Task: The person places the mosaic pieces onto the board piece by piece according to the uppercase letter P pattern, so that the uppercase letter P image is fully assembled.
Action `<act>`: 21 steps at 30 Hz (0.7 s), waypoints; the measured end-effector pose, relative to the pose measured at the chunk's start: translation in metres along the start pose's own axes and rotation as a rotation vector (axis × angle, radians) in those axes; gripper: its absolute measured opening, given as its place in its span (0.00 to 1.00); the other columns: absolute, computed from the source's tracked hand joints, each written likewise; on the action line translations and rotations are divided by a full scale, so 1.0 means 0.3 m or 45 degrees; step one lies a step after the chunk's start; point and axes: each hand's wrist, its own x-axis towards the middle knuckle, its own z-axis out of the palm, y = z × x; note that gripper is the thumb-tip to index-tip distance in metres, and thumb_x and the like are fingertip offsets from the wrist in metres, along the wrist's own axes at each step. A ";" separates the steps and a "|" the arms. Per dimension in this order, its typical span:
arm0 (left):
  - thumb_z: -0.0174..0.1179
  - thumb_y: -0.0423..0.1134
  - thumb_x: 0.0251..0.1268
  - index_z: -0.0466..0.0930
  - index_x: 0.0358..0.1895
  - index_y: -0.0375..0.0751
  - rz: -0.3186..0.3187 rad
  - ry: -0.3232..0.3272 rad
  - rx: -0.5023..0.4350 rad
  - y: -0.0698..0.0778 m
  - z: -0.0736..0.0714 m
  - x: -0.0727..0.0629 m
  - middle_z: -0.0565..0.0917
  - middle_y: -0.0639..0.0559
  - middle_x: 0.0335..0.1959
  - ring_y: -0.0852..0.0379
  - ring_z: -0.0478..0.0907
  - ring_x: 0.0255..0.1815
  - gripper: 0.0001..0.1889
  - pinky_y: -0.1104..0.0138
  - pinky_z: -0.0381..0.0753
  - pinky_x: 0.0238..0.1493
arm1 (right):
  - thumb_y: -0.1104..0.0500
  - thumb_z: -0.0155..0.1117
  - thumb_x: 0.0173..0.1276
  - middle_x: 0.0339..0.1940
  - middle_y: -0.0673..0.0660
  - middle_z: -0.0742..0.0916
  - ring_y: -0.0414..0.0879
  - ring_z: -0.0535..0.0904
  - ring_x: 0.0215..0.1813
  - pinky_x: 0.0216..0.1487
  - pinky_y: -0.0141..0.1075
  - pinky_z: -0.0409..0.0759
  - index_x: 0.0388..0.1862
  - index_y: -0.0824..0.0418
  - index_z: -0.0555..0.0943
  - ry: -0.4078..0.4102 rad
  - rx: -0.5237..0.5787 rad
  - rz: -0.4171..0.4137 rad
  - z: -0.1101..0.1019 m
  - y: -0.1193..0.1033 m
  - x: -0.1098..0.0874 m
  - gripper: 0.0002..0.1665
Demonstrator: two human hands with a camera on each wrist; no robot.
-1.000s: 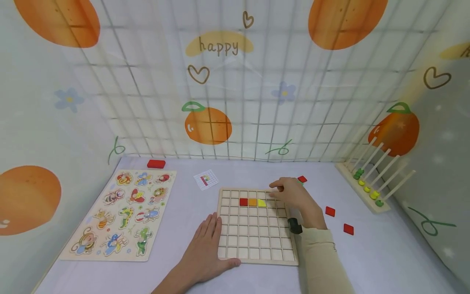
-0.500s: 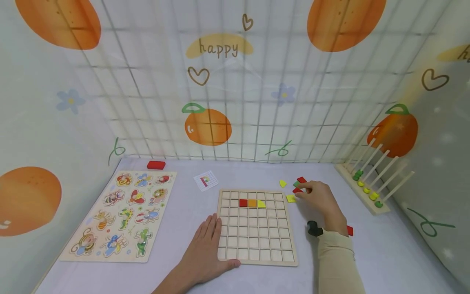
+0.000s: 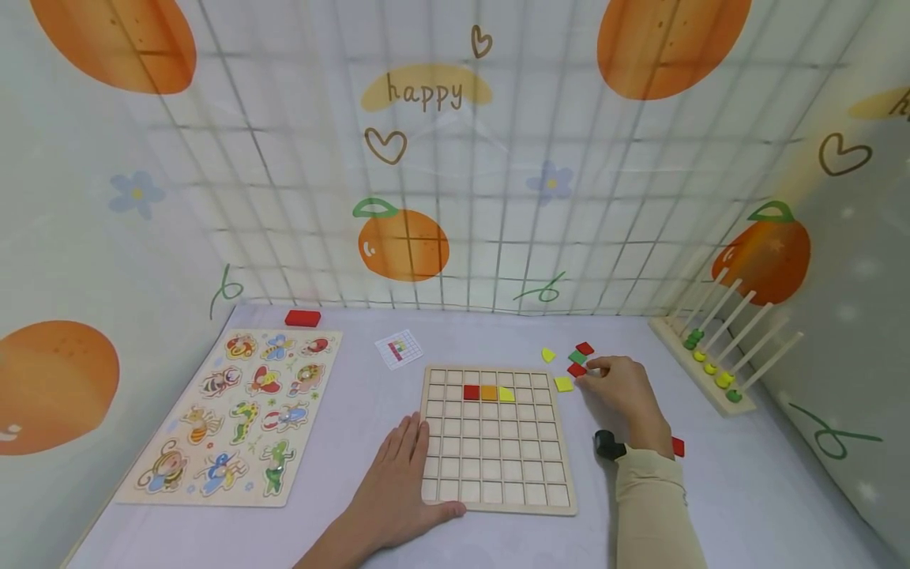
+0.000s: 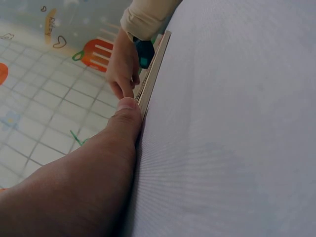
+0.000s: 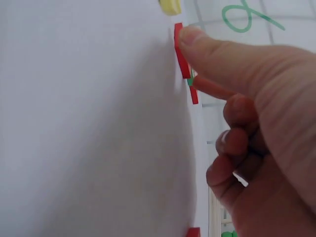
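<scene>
My left hand lies open along the left edge of the wooden grid board, its thumb reaching the lower edge. Red, orange and yellow tiles occupy neighbouring cells in the board's second row. Past the board's upper right, my right hand pinches a loose red tile at its edge between thumb and index finger. The right wrist view has the thumb against that red tile, with the other fingers curled behind. A green tile lies just beyond.
Nearby are another red tile, a yellow square and a yellow piece with a curved edge. A pattern card lies behind the board. Left stands an insect puzzle and a red block; far right, a peg rack.
My right hand has moved right, from over the board's upper right corner to the loose tiles, and now stays at the red one. The left hand has kept its place.
</scene>
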 end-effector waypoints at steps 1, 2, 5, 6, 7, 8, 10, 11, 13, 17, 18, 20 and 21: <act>0.49 0.88 0.48 0.51 0.81 0.33 -0.001 -0.001 0.001 0.000 0.000 0.000 0.50 0.38 0.84 0.42 0.47 0.85 0.69 0.48 0.54 0.82 | 0.50 0.70 0.67 0.50 0.65 0.88 0.59 0.78 0.55 0.59 0.55 0.79 0.59 0.64 0.85 0.003 -0.007 -0.008 0.001 0.001 0.001 0.26; 0.49 0.88 0.48 0.51 0.81 0.33 -0.004 -0.004 -0.003 0.001 0.000 0.000 0.50 0.38 0.84 0.42 0.47 0.85 0.69 0.48 0.54 0.82 | 0.49 0.70 0.67 0.49 0.64 0.88 0.59 0.78 0.55 0.58 0.55 0.79 0.58 0.64 0.85 0.007 -0.012 -0.019 0.002 0.003 0.003 0.26; 0.49 0.88 0.48 0.50 0.82 0.34 -0.009 -0.019 -0.006 0.002 -0.003 0.001 0.49 0.39 0.85 0.42 0.46 0.86 0.70 0.49 0.53 0.83 | 0.49 0.71 0.67 0.46 0.63 0.88 0.58 0.79 0.53 0.55 0.53 0.80 0.57 0.64 0.86 0.017 -0.025 -0.047 0.009 0.007 0.009 0.25; 0.49 0.88 0.48 0.50 0.82 0.34 -0.010 -0.021 -0.006 0.002 -0.004 0.001 0.49 0.39 0.85 0.42 0.46 0.86 0.70 0.48 0.53 0.83 | 0.50 0.71 0.67 0.45 0.63 0.89 0.58 0.79 0.52 0.54 0.52 0.80 0.56 0.65 0.86 0.022 -0.028 -0.053 0.013 0.008 0.011 0.25; 0.48 0.89 0.48 0.49 0.82 0.34 -0.014 -0.027 -0.004 0.002 -0.006 0.001 0.48 0.39 0.85 0.42 0.46 0.86 0.70 0.49 0.52 0.83 | 0.50 0.71 0.67 0.45 0.63 0.89 0.58 0.79 0.51 0.54 0.51 0.80 0.56 0.65 0.86 0.024 -0.026 -0.052 0.016 0.008 0.013 0.25; 0.48 0.88 0.48 0.49 0.82 0.34 -0.015 -0.029 -0.003 0.002 -0.007 0.001 0.48 0.39 0.85 0.42 0.46 0.86 0.70 0.49 0.52 0.83 | 0.50 0.70 0.67 0.45 0.63 0.89 0.58 0.79 0.51 0.53 0.51 0.80 0.55 0.66 0.86 0.025 -0.026 -0.053 0.018 0.008 0.016 0.24; 0.49 0.88 0.48 0.49 0.82 0.34 -0.012 -0.026 -0.002 0.001 -0.007 0.002 0.49 0.39 0.85 0.42 0.46 0.86 0.70 0.49 0.52 0.83 | 0.51 0.69 0.68 0.46 0.64 0.88 0.57 0.79 0.50 0.53 0.51 0.80 0.55 0.66 0.86 0.028 -0.025 -0.040 0.023 0.005 0.019 0.24; 0.49 0.88 0.48 0.49 0.82 0.34 -0.014 -0.023 0.000 0.001 -0.008 0.002 0.49 0.39 0.85 0.42 0.46 0.86 0.70 0.49 0.52 0.83 | 0.51 0.68 0.68 0.46 0.64 0.88 0.57 0.79 0.50 0.53 0.50 0.81 0.55 0.66 0.86 0.028 -0.026 -0.032 0.025 0.004 0.021 0.24; 0.50 0.88 0.48 0.50 0.82 0.34 -0.013 -0.014 0.002 0.000 -0.007 0.002 0.49 0.38 0.85 0.42 0.46 0.86 0.69 0.49 0.52 0.83 | 0.51 0.67 0.69 0.45 0.63 0.88 0.56 0.79 0.48 0.51 0.49 0.81 0.54 0.67 0.85 0.031 -0.031 -0.026 0.028 0.000 0.023 0.23; 0.51 0.88 0.48 0.51 0.81 0.33 -0.009 0.005 -0.003 0.001 -0.004 0.000 0.50 0.38 0.84 0.42 0.47 0.85 0.69 0.49 0.53 0.83 | 0.51 0.66 0.67 0.42 0.62 0.88 0.54 0.78 0.45 0.45 0.45 0.80 0.52 0.67 0.85 0.036 -0.042 -0.019 0.029 -0.005 0.023 0.23; 0.51 0.88 0.48 0.51 0.81 0.33 -0.008 0.007 -0.005 0.001 -0.003 0.000 0.51 0.38 0.84 0.42 0.47 0.85 0.69 0.49 0.53 0.82 | 0.51 0.66 0.67 0.42 0.62 0.88 0.54 0.78 0.45 0.45 0.44 0.80 0.52 0.67 0.85 0.037 -0.045 -0.018 0.030 -0.006 0.022 0.23; 0.51 0.87 0.48 0.51 0.81 0.33 -0.009 0.005 -0.010 0.002 -0.004 -0.002 0.50 0.38 0.84 0.42 0.47 0.85 0.69 0.49 0.53 0.82 | 0.52 0.65 0.67 0.43 0.63 0.88 0.55 0.78 0.46 0.46 0.45 0.81 0.53 0.68 0.85 0.033 -0.046 -0.017 0.029 -0.008 0.019 0.23; 0.51 0.87 0.48 0.51 0.81 0.33 -0.010 0.004 -0.010 0.002 -0.003 -0.002 0.50 0.38 0.84 0.42 0.47 0.85 0.69 0.49 0.53 0.83 | 0.52 0.65 0.67 0.44 0.63 0.88 0.55 0.78 0.47 0.47 0.46 0.81 0.53 0.68 0.85 0.032 -0.047 -0.015 0.029 -0.008 0.018 0.23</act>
